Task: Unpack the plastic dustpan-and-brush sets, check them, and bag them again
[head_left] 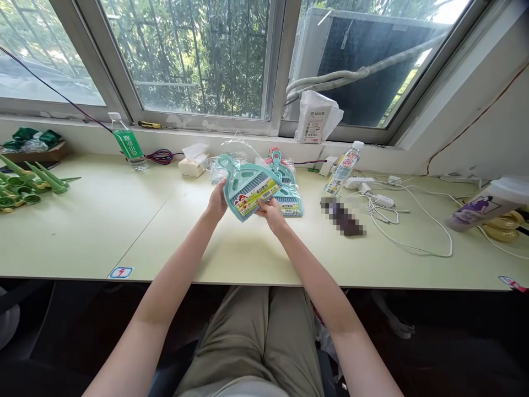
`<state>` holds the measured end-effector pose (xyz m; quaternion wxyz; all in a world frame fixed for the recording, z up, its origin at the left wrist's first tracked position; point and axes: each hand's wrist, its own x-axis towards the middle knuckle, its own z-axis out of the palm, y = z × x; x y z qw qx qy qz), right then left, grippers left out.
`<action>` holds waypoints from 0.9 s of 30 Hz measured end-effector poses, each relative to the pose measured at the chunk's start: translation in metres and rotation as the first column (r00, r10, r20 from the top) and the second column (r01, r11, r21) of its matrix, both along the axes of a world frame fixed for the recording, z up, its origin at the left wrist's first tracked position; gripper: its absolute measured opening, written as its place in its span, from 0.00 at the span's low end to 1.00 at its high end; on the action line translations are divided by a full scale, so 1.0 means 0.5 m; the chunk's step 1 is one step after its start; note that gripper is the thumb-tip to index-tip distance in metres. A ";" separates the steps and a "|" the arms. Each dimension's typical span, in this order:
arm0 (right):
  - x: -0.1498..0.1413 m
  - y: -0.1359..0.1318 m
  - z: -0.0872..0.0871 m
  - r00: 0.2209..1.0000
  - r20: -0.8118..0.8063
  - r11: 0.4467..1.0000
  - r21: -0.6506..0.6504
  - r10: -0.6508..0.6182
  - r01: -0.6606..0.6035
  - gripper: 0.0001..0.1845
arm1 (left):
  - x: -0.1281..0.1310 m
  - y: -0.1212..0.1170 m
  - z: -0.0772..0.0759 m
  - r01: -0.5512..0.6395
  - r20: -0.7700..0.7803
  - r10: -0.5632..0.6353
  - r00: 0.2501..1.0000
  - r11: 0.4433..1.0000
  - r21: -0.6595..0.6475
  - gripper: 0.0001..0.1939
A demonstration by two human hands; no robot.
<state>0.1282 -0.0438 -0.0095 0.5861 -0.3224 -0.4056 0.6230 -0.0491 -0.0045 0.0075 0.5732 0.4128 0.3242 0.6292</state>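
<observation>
Left grip (217, 202) and right grip (271, 214) hold dustpan (252, 190), partly blocking rear dustpans (293, 194).

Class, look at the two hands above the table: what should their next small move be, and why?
I would probably lower the teal dustpan pack onto the similar pack just behind it: the left hand and right hand both hold the first one, and from this view it partly covers the second, which lies on the table.

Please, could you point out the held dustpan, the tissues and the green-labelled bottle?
Held dustpan (255, 197): head view, on its printed label.
Tissues (192, 166): head view, on the pack's side.
Green-labelled bottle (128, 144): head view, on the label.
</observation>
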 end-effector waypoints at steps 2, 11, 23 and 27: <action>0.000 -0.001 0.001 0.998 -0.038 0.999 0.020 -0.050 0.050 0.13 | 0.004 0.000 -0.004 0.040 -0.009 -0.040 0.999 0.999 -0.008 0.23; 0.020 -0.002 0.012 0.994 -0.054 0.996 0.015 -0.091 0.092 0.13 | 0.038 -0.017 -0.021 0.199 -0.062 -0.200 0.978 0.980 -0.022 0.19; 0.022 0.005 0.009 0.986 -0.109 0.989 0.065 -0.127 0.135 0.12 | 0.057 -0.044 -0.008 0.294 -0.084 -0.294 0.952 0.956 -0.017 0.27; 0.014 0.001 0.006 0.982 -0.115 0.986 0.052 -0.150 0.156 0.11 | 0.073 -0.053 -0.006 0.139 -0.071 -0.131 0.989 0.984 0.114 0.42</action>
